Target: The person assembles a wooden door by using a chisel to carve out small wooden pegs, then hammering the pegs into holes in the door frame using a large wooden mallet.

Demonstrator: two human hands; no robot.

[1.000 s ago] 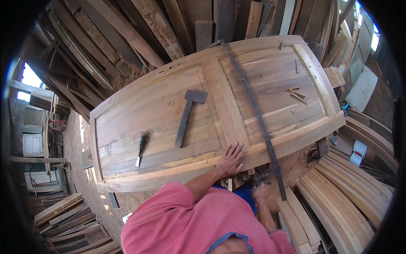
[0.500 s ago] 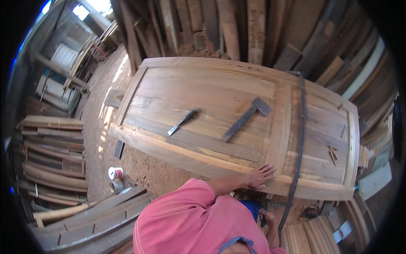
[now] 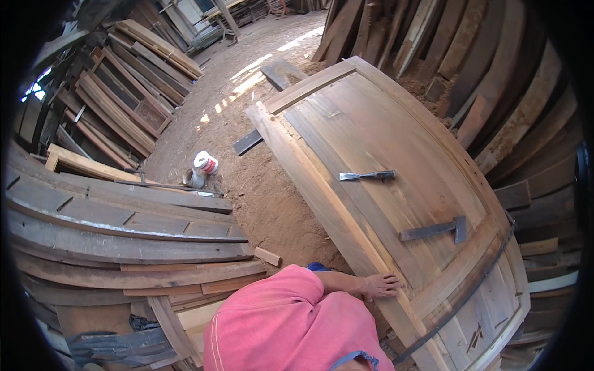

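Even daylight, sun patches on the dirt floor (image 3: 260, 74), sharp centre, heavy fisheye bending, black rim.

Single head view, looking steeply down over the pink shoulder (image 3: 291, 321), facing the door (image 3: 396, 142) lying close ahead. Fisheye is bending edges; floor (image 3: 247, 80) and stacked planks (image 3: 124, 229) filling the left.

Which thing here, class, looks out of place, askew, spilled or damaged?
Nothing is clearly damaged. Sawdust is spread over the floor beside the wooden door. A chisel and a hammer lie loose on the door. The left hand rests flat on its edge; the right hand is out of view.
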